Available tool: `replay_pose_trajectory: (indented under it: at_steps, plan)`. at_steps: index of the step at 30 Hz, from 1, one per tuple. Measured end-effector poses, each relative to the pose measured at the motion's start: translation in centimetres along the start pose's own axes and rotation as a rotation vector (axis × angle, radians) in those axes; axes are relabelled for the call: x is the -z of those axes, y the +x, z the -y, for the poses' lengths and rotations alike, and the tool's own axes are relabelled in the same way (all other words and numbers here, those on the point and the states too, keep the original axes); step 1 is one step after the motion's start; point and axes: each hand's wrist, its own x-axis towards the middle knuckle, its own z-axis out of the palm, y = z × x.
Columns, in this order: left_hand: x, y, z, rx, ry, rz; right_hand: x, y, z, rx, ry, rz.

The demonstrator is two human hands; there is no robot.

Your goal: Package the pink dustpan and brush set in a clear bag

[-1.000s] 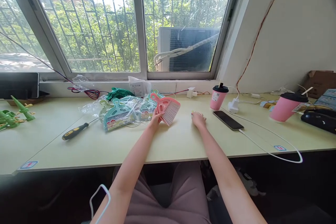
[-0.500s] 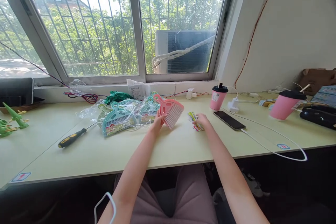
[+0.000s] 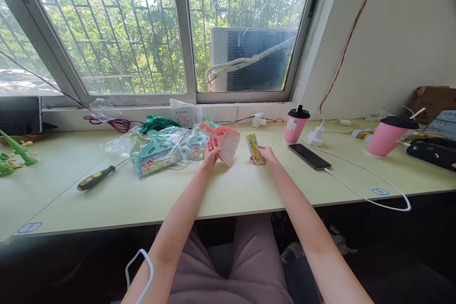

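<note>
My left hand [image 3: 211, 156] is closed around a small pink brush and dustpan set [image 3: 225, 142], its pale bristles fanned out to the right. In my right hand [image 3: 266, 153] is a yellow and white printed card [image 3: 253, 149], pinched along its right side and raised upright off the table. A gap of bare table separates the card from the brush set. Left of my left hand lie teal brush and dustpan sets [image 3: 156, 152] in clear plastic wrapping, with printed cards on them.
A screwdriver [image 3: 96, 178] lies on the left of the table [image 3: 228, 194]. On the right are a phone [image 3: 309, 156] with a white cable, a pink cup [image 3: 296, 126], a second pink cup [image 3: 390, 137] and a white charger [image 3: 315, 137]. Green plastic parts [image 3: 17, 154] sit far left.
My right hand has lifted the card from lying near the table to a more upright position. The brush set stays in my left hand. The view has tilted slightly downward.
</note>
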Motion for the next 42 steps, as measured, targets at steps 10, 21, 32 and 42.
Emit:
replay_pose_trajectory:
  at_steps: [10, 21, 32, 42]
  plan:
    - [-0.4, 0.2, 0.4, -0.027, 0.038, -0.073, -1.2, -1.0, 1.9, -0.220, 0.325, 0.215]
    - [-1.8, -0.6, 0.5, 0.085, -0.077, 0.117, -2.1, -1.9, 1.4, -0.144, 0.004, 0.473]
    - [-2.3, -1.6, 0.4, 0.061, 0.121, 0.209, -2.8, -1.5, 0.4, -0.087, -0.141, 0.396]
    - [-2.3, -1.3, 0.5, 0.027, 0.050, 0.207, -2.3, -1.1, 0.4, -0.158, -0.276, 0.338]
